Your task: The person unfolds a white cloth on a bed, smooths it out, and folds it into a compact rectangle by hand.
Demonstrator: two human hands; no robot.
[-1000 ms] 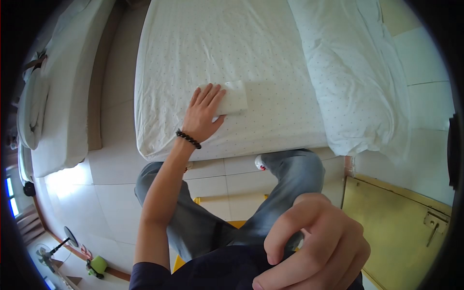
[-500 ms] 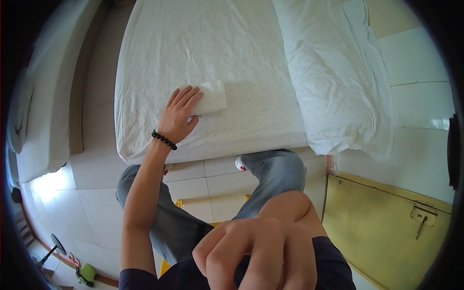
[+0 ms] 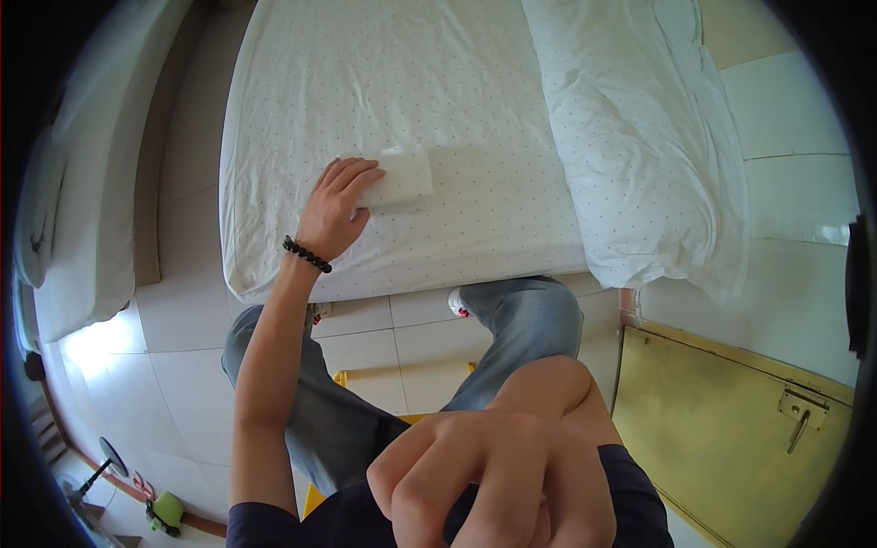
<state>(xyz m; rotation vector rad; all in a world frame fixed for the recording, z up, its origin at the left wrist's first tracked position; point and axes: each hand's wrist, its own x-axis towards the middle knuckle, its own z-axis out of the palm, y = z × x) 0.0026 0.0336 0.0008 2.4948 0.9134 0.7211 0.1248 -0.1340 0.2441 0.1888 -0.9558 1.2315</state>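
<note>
- ok so the pack point(image 3: 402, 177) was white, flat and roughly rectangular, lying on the dotted bedsheet point(image 3: 438, 91) near the bed's near edge; couldn't tell if it was paper or cloth
- left hand point(image 3: 333, 210) was open and palm-down, fingers lightly bent with the tips on the pack's side, thumb by its near corner, so no closed fist there
- that wrist had a bracelet point(image 3: 307, 255) of round, shiny black beads
- right hand point(image 3: 498, 475) was super close to the camera, away from the bed, fingers curled in; couldn't tell if it gripped anything
- bedsheet was white fabric with tiny dots and soft creases, and the quilt point(image 3: 639, 164) beside the pack's spot was puffier, way more rumpled, same dotty look
- faded blue jeans point(image 3: 525, 320) with the knees apart, dark short sleeves point(image 3: 260, 525), bits of yellow seat point(image 3: 313, 499) peeking out underneath
- smooth pale floor tiles point(image 3: 356, 356) with thin seams, plus a yellowish, slightly glossy door point(image 3: 713, 411) with a metal latch point(image 3: 802, 411)
</note>
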